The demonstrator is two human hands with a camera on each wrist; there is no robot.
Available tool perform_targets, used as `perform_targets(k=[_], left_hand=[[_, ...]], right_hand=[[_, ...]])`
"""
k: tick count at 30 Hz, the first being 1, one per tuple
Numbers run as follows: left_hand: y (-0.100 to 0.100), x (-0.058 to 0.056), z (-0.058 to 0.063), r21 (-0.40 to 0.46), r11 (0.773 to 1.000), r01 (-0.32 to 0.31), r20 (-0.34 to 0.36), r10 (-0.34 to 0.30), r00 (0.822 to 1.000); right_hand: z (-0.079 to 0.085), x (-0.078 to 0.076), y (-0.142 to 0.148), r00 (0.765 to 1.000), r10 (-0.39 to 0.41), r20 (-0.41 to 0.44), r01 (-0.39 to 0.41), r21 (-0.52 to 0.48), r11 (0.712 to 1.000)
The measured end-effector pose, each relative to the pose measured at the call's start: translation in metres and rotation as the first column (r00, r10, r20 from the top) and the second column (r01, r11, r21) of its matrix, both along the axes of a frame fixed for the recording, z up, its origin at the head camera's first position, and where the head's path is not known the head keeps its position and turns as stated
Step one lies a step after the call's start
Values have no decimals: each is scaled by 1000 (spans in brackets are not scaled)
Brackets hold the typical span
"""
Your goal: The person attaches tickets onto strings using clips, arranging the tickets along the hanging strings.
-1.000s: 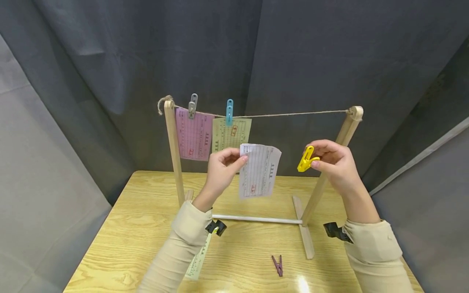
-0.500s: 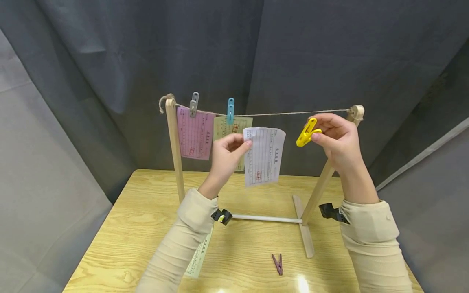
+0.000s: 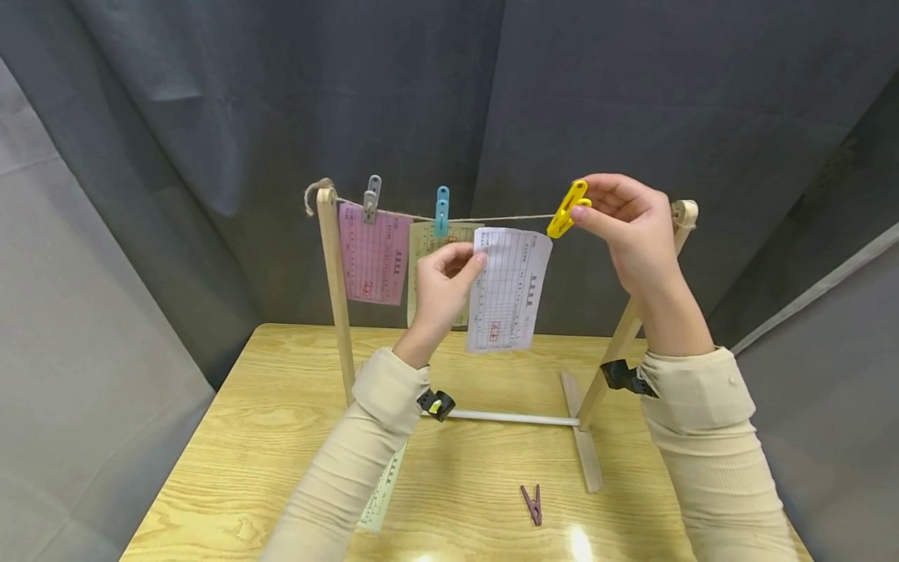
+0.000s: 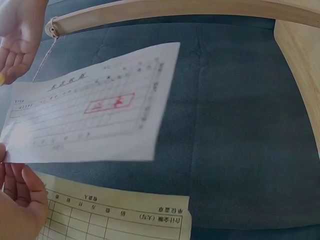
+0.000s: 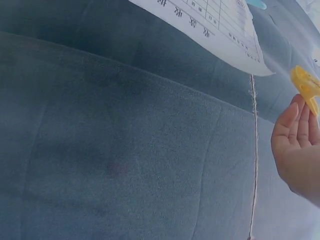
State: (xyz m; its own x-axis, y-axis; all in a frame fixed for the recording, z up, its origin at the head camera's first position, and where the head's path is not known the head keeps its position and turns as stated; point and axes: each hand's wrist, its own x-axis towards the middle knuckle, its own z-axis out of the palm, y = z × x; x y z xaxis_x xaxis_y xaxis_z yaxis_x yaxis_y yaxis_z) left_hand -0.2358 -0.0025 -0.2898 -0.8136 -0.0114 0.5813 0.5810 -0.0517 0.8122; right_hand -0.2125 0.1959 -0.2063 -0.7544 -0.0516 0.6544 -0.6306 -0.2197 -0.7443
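My left hand (image 3: 444,289) pinches the left edge of a white printed receipt (image 3: 511,289), whose top edge is just below the twine (image 3: 516,218). In my right hand (image 3: 628,226) is a yellow clothespin (image 3: 567,209), pinched between thumb and fingers near the receipt's upper right corner. The right wrist view shows that clothespin (image 5: 306,85) apart from the paper (image 5: 220,35). A pink receipt (image 3: 374,257) hangs from the twine under a grey clothespin (image 3: 371,200). Beside it a yellowish receipt (image 3: 424,242) hangs under a blue clothespin (image 3: 442,211), partly hidden behind my left hand.
A wooden frame with a left post (image 3: 333,289) and right post (image 3: 621,336) holds the twine. On the wooden table (image 3: 267,421) lie a purple clothespin (image 3: 532,506) and a green receipt (image 3: 382,492), partly covered by my left sleeve. Dark curtain (image 3: 597,101) stands behind.
Both hands have risen toward the twine, the left carrying the white receipt. My right hand has also moved left, bringing the yellow clothespin close to the receipt's corner.
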Motion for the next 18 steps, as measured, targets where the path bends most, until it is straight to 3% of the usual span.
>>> perform_targets(k=[11,18], left_hand=[[9,1,7,16,999,-28,45,27,999],[11,-9,0,15,999,-33,41,32,999]], right_hand=[[15,-13,-14,994,-76,72,73,48,996],[20,-18,-24,983,-165,80,159,74,985]])
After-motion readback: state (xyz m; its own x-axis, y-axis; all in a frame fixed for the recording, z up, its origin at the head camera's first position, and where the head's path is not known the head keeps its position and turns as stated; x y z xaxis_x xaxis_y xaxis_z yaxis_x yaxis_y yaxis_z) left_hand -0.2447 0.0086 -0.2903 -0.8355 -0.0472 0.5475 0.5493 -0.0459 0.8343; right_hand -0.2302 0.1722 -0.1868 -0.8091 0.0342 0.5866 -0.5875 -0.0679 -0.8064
